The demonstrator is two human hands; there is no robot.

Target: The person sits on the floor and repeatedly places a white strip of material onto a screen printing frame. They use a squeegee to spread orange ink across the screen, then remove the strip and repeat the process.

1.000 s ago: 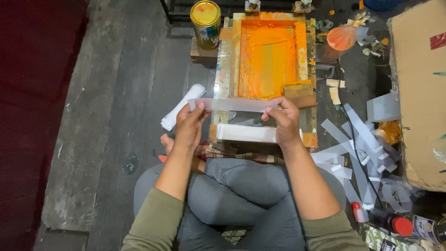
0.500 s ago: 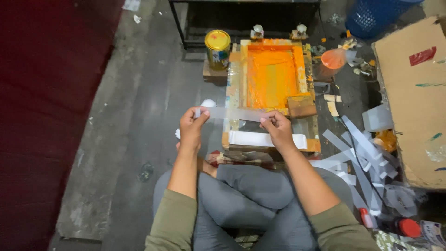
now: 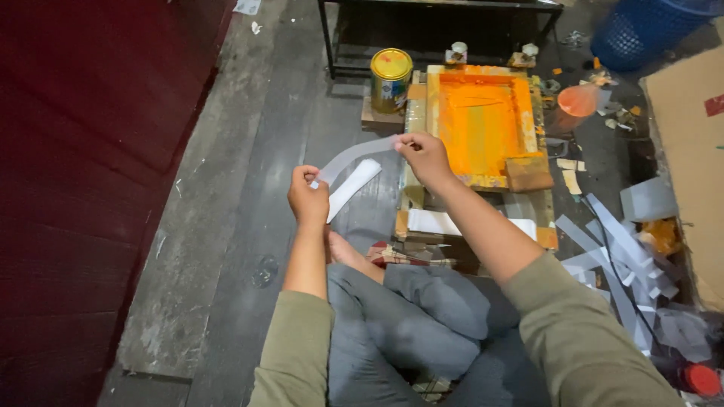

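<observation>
Dark, dusty floor boards run under me, with a red wall on my left side. Sitting cross-legged, I hold a thin strip of clear tape stretched in the air between both hands. My left hand pinches its low end with thumb and fingertips pressed together. My right hand pinches the high end the same way, just above the left edge of the orange printing frame. A yellow paint can stands by the frame's far left corner. A white roll lies on the floor under the strip. I think the tape could twist and stick to itself if it goes slack. It could also dip into the wet orange paint.
</observation>
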